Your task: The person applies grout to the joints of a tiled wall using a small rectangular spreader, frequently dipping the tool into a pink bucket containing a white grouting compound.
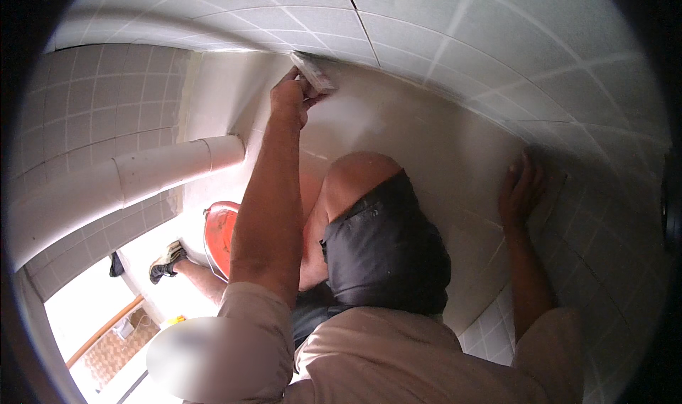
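Near: pale shirt (398,354) with short sleeves; dark shorts (387,251); one bent bare knee (362,173), raised at centre.

Near left: brown patterned panel (117,347) beside a wooden bar, in bright light.

Left, middle distance: red bucket (222,237), partly behind the left forearm; dark and pale shoe (167,263) on a foot further left, its owner not certain; thick white pipe (160,168) with ringed joints, slanting up toward the far corner.

Right, middle distance: right hand (521,191), fingers extended and set narrowly apart, in shadow at the foot of the tiled wall; firmness of contact cannot be told.

Far, left of centre: left hand (290,100), closed round a flat, pale, smeared tool (314,76). The tool sits tilted at the line where the smooth grey-beige surface (426,134) meets the tiled wall (419,27).

Far left: second tiled wall (106,105), greyer, behind the pipe.
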The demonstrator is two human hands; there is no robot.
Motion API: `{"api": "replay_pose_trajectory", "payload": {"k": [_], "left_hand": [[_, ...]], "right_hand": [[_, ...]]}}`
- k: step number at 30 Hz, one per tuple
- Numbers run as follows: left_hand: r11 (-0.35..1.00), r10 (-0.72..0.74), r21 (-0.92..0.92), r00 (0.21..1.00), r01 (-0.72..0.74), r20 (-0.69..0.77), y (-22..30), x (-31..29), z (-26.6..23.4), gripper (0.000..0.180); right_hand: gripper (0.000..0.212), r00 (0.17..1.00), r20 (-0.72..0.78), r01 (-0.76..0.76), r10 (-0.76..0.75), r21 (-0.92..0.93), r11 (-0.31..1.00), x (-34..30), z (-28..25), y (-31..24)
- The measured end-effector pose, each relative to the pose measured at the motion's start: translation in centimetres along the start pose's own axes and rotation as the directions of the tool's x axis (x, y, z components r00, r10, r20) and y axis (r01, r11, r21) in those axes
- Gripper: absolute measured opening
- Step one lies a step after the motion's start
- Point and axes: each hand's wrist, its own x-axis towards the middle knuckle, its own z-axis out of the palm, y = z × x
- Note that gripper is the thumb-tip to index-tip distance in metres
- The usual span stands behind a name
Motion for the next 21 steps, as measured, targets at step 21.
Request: {"api": "replay_pose_trajectory", "payload": {"k": [21], "left_hand": [[0.952, -0.283, -0.152, 0.954, 0.266, -0.101, -5.5, -7.0, 15.3, 0.031]], "right_hand": [[0.047, 0.999, -0.013, -0.032, 0.033, 0.044, 0.999, 0.3, -1.0, -0.2]]}}
